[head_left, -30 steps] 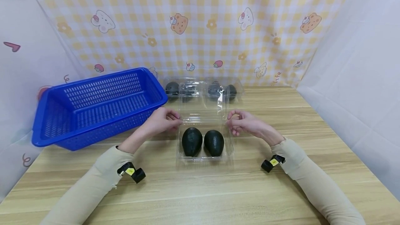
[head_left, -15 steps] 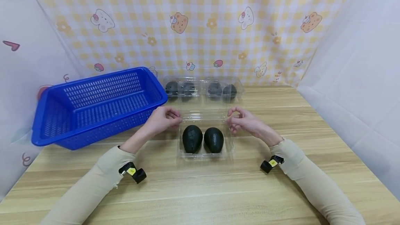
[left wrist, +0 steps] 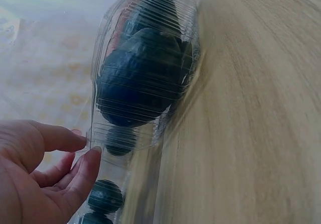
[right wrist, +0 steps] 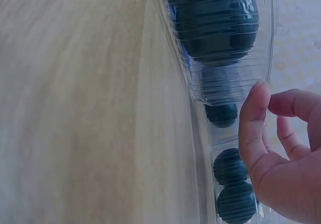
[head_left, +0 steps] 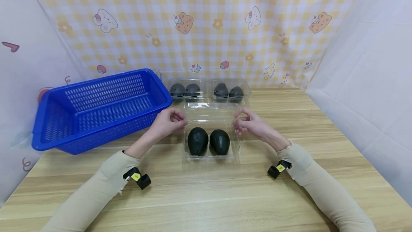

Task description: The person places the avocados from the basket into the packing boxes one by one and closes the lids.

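A clear plastic clamshell box [head_left: 206,157] lies on the table with its lid [head_left: 210,106] raised off the base on the far side. Two dark green avocados [head_left: 197,141] sit side by side in its base. At the far left corner, my left hand [head_left: 169,121] pinches the box edge between thumb and fingertips. My right hand [head_left: 252,124] pinches the opposite corner with thumb and index finger. In the left wrist view, the thumb and fingertips meet at the clear rim, close below an avocado [left wrist: 140,76]. The right wrist view shows the right thumb [right wrist: 255,106] at the box corner.
Two closed clear boxes, the left box [head_left: 186,81] and the right box [head_left: 247,89], stand behind, each with two avocados. A blue perforated basket [head_left: 106,109] stands at the left. A patterned cloth [head_left: 219,38] hangs behind the wooden table [head_left: 206,199].
The lid has swung lower, so it appears shorter and stands clear of the boxes behind in the head view. The base with its avocados has shifted slightly away. Both hands keep their pinch.
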Motion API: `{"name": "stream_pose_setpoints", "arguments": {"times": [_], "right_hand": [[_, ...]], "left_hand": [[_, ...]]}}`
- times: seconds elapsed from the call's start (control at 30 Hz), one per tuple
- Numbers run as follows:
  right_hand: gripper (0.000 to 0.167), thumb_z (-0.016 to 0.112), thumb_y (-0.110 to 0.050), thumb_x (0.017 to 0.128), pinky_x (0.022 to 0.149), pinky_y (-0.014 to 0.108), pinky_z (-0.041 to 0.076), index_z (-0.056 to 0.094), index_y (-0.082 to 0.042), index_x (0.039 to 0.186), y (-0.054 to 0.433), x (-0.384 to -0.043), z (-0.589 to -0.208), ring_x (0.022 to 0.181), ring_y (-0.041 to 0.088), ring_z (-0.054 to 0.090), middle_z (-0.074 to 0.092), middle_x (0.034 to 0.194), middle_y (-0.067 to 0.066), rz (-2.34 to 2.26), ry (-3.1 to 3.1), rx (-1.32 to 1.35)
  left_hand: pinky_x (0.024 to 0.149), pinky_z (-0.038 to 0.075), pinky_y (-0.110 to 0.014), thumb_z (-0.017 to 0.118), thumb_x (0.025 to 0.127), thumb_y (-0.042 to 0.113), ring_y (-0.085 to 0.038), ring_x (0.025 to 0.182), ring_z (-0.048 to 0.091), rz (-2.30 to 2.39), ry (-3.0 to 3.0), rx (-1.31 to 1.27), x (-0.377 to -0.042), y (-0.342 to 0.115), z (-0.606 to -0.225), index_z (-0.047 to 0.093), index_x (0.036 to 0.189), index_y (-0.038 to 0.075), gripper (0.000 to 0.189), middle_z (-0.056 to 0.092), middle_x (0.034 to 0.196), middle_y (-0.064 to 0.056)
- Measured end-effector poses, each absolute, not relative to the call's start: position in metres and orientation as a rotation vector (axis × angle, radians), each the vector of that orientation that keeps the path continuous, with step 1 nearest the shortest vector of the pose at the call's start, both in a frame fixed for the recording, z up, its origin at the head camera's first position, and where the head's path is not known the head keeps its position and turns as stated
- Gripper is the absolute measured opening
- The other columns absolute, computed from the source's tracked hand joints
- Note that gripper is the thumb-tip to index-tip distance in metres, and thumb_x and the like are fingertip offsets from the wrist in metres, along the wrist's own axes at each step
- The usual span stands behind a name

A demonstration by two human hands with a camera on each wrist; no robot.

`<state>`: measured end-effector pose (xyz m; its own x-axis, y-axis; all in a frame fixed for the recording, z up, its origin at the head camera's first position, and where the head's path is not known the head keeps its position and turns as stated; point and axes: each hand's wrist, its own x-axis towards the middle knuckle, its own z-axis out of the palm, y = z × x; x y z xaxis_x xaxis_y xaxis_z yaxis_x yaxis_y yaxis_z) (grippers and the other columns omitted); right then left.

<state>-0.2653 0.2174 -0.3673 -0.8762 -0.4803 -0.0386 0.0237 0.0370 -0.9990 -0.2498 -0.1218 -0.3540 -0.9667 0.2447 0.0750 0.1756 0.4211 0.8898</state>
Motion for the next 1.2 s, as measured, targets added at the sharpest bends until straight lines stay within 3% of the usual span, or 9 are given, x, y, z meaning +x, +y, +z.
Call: {"name": "stream_pose_setpoints", "arguments": {"times": [0.17, 0.3, 0.63, 0.97, 1.2], "right_hand": [[0.018, 0.053, 0.008, 0.098, 0.065, 0.027, 0.054, 0.041, 0.002, 0.111, 0.218, -0.267, -0.37, 0.073, 0.019, 0.063, 0.061, 0.086, 0.013, -1.93, 1.955, -0.472], [0.015, 0.052, 0.009, 0.098, 0.064, 0.026, 0.054, 0.044, -0.002, 0.105, 0.216, -0.266, -0.37, 0.072, 0.019, 0.063, 0.061, 0.085, 0.013, -1.964, 1.945, -0.465], [0.015, 0.053, 0.009, 0.098, 0.063, 0.026, 0.054, 0.046, -0.005, 0.101, 0.216, -0.266, -0.37, 0.07, 0.018, 0.062, 0.061, 0.081, 0.012, -1.979, 1.94, -0.463], [0.019, 0.054, 0.008, 0.098, 0.064, 0.026, 0.054, 0.042, 0.006, 0.113, 0.217, -0.266, -0.369, 0.07, 0.018, 0.063, 0.062, 0.081, 0.012, -1.965, 1.938, -0.435], [0.017, 0.049, 0.0, 0.101, 0.067, 0.027, 0.055, 0.043, 0.005, 0.116, 0.218, -0.267, -0.368, 0.073, 0.018, 0.064, 0.061, 0.086, 0.012, -1.928, 1.965, -0.406]], "left_hand": [[0.074, 0.056, -0.027, 0.073, 0.092, 0.007, -0.029, 0.085, 0.069, 1.606, 2.632, 0.399, -0.25, -0.122, -0.356, 0.064, 0.107, -0.003, 0.021, 0.07, 0.096, -0.015], [0.073, 0.055, -0.024, 0.073, 0.092, 0.006, -0.023, 0.083, 0.068, 1.637, 2.635, 0.412, -0.251, -0.122, -0.357, 0.064, 0.108, -0.003, 0.02, 0.07, 0.098, -0.015], [0.085, 0.057, -0.045, 0.072, 0.094, 0.006, -0.021, 0.084, 0.068, 1.653, 2.582, 0.398, -0.252, -0.123, -0.357, 0.059, 0.109, -0.002, 0.021, 0.068, 0.101, -0.016], [0.093, 0.053, -0.051, 0.064, 0.1, 0.01, -0.037, 0.098, 0.068, 1.6, 2.44, 0.43, -0.253, -0.131, -0.351, 0.055, 0.117, 0.002, 0.021, 0.068, 0.107, -0.023], [0.088, 0.056, -0.05, 0.047, 0.107, 0.008, -0.029, 0.087, 0.067, 1.692, 2.291, 0.368, -0.254, -0.131, -0.348, 0.052, 0.121, -0.002, 0.019, 0.065, 0.1, -0.021]]}}
